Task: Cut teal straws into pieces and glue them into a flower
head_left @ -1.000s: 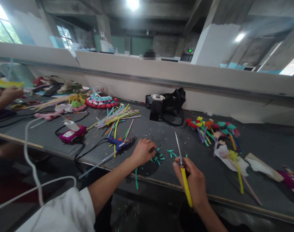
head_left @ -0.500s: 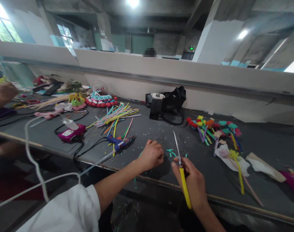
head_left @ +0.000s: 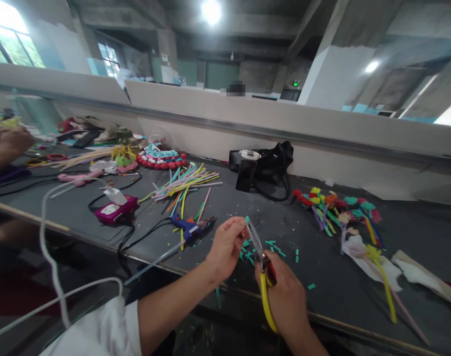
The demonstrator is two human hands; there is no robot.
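Observation:
My left hand (head_left: 225,249) is closed in a pinch, with a small green strip (head_left: 247,220) showing at its fingertips. In my right hand (head_left: 284,287) is a pair of scissors (head_left: 268,309) with yellow handles. Their blades point up and to the left, and the tips are at the green strip. Whether the blades touch it I cannot tell. Short green snippets (head_left: 275,247) lie scattered on the dark table (head_left: 225,200) under and beside both hands.
Left of my hands lies a blue glue gun (head_left: 186,227), with colourful strips (head_left: 188,183) behind. A black bag (head_left: 275,168) and a phone (head_left: 245,175) stand by the partition. Colourful flowers (head_left: 332,202) are at right. Another person's hand (head_left: 16,141) is at far left.
My left fingers have come up and now show a green strip at their tips. The scissors have swung left towards it. More green snippets lie on the table.

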